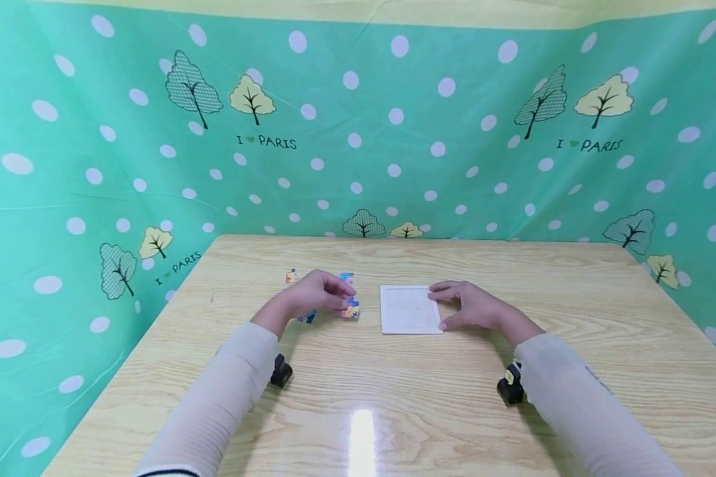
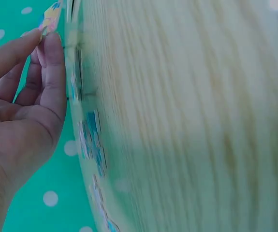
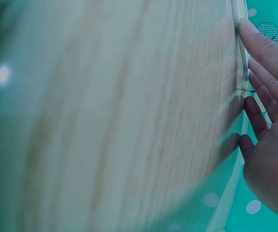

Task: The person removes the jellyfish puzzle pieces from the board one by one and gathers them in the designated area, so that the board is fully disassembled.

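Observation:
My left hand (image 1: 319, 293) pinches a small colourful jigsaw piece (image 2: 51, 18) between thumb and fingertips, close over the left part of the table. Several more jigsaw pieces (image 1: 307, 318) lie around and partly under that hand. To the right, a white square puzzle tray (image 1: 407, 310) with a low raised border lies flat. My right hand (image 1: 470, 306) rests at the tray's right side, thumb at the near corner and fingers at the far one. From the right wrist, the thumb (image 3: 262, 41) reaches to the tray's thin edge, with the other fingers loosely bent beside it.
The light wood table (image 1: 394, 391) reaches back to a green dotted curtain (image 1: 358, 132) printed with trees. Black wrist devices (image 1: 510, 385) hang under both forearms, near the tabletop. A bright light reflection shows on the front of the table.

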{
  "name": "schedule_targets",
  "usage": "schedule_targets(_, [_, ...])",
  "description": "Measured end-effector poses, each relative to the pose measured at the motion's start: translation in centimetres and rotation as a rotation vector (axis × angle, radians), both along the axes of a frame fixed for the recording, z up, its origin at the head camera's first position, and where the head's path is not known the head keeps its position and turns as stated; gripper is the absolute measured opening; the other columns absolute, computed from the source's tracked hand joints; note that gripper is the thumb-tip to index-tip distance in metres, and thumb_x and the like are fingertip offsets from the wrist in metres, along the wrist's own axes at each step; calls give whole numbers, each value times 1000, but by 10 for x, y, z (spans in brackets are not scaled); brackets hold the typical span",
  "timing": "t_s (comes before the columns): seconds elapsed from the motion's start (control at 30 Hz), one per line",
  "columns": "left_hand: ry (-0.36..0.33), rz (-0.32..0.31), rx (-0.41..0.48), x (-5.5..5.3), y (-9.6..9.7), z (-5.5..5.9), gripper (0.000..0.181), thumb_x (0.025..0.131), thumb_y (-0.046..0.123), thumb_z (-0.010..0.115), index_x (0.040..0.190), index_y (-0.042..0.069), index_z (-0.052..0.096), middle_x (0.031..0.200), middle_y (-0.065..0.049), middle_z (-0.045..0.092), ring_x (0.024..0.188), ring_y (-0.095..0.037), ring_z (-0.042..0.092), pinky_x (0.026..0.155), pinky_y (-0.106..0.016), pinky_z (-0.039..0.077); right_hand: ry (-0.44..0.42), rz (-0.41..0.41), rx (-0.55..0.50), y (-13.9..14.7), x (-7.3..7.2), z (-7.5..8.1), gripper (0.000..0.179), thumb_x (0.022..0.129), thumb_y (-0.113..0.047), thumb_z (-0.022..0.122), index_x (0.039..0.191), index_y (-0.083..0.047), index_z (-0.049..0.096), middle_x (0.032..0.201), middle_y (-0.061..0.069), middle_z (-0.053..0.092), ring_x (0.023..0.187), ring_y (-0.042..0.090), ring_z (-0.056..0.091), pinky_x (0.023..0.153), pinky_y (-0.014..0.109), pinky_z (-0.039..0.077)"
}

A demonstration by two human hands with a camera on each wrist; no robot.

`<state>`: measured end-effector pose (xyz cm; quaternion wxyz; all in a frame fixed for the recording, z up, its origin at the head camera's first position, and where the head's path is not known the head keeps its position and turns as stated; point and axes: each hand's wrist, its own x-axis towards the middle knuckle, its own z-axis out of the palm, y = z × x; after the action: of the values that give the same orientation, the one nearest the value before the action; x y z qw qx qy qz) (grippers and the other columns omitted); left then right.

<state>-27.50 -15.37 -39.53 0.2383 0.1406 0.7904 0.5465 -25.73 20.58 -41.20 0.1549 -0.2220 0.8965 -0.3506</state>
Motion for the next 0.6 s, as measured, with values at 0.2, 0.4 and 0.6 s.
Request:
schedule_targets(0.2, [36, 12, -75, -1, -12, -1, 28, 87, -7, 66, 114, -3, 68, 106, -11, 68, 88, -19, 67, 81, -33, 56, -6, -5, 1, 0, 0, 1, 71, 76, -21, 85, 138, -4, 55, 150, 11, 41, 143, 38, 22, 114, 56, 17])
schedule_targets(0.4, [99, 2, -141, 1, -19, 1, 28, 80, -8, 72, 107, 1, 73, 103, -10, 66, 88, -18, 62, 77, -30, 55, 0, 13, -10, 1, -1, -1, 70, 77, -23, 85, 137, -3, 55, 150, 13, 41, 142, 40, 22, 114, 58, 17])
schedule_targets(0.6, [202, -25, -261, 2, -21, 0, 26, 78, -4, 76, 102, 7, 76, 94, -3, 69, 87, -16, 61, 73, -28, 54, -1, 20, -15, 1, -1, 0, 71, 77, -23, 84, 137, -2, 54, 150, 14, 40, 142, 42, 22, 113, 59, 17])
